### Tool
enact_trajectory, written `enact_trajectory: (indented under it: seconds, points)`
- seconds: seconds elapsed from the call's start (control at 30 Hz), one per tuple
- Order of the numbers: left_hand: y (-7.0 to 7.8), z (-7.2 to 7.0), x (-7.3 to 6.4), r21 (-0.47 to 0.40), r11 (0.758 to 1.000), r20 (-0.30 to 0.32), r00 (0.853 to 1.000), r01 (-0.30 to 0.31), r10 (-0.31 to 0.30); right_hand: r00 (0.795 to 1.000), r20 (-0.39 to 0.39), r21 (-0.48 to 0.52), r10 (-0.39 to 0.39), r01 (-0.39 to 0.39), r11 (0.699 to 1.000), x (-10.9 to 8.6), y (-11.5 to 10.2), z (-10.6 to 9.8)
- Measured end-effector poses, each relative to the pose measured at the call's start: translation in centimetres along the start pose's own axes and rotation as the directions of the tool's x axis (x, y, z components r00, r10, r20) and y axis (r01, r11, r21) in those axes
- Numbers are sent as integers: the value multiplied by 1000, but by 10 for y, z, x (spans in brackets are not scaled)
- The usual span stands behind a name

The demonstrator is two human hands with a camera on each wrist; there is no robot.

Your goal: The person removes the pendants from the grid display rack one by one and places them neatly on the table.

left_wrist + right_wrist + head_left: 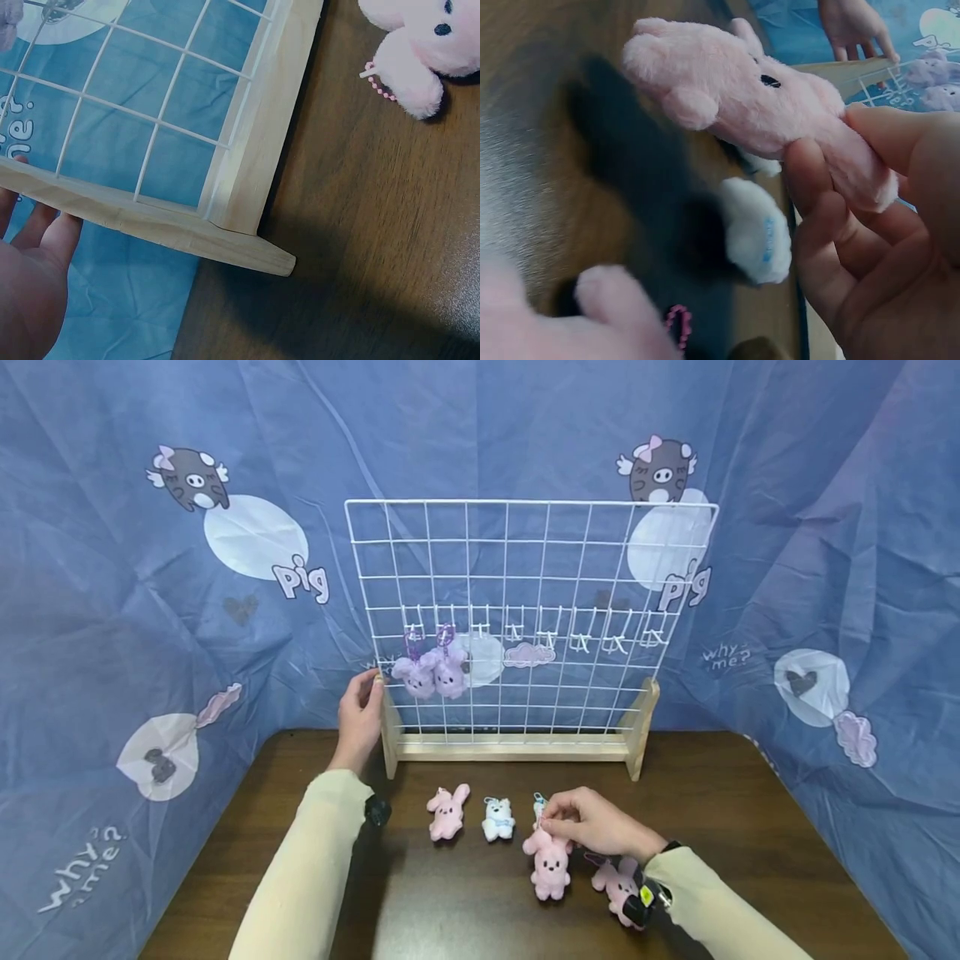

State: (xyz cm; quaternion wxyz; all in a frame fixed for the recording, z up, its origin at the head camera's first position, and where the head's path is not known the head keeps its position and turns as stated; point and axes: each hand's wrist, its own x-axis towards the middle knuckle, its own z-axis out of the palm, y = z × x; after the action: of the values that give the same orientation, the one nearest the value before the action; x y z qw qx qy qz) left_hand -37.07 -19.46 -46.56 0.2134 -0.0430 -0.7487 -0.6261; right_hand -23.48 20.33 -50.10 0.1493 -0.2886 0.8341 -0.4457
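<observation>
My right hand (600, 822) pinches a pink plush bunny keychain (551, 870) by an ear, as the right wrist view shows. The plush hangs face forward over the table. At the left side of a white wire grid rack (507, 577), my left hand (358, 718) grips the wooden upright (135, 217), with fingertips on both sides of it. Two purple plush keychains (450, 675) hang from the leftmost hooks of the rack. Behind the right hand, a white plush (538, 810) is partly hidden.
On the brown table (450, 902) lie another pink plush (447, 814), a white plush bear (498, 820) and a pink plush (617, 885) partly covered by the right wrist. Several white hooks (581, 642) line the grid. Blue printed fabric (480, 427) surrounds the table.
</observation>
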Motion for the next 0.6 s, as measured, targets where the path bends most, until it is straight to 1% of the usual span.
enact_trajectory:
  seconds: [0.1,0.23,0.33,0.43,0.6]
  points:
    - [0,1,-1,8,1000,-4,1000,6,-6,1000,15,-35,0,1,999,-2,4,3]
    - [0,1,0,18,1000,-7,1000,4,-4,999,29,-124,-16,20,992,-3,6,8]
    - [-1,1,0,21,1000,-6,1000,4,-4,999,23,-214,-34,38,976,-5,6,11]
    - [-1,2,1,13,1000,-8,1000,4,-4,999,12,-284,-43,44,958,-6,4,13]
    - [-1,1,0,4,1000,-5,1000,3,-3,1000,0,-348,-28,26,937,-8,5,15]
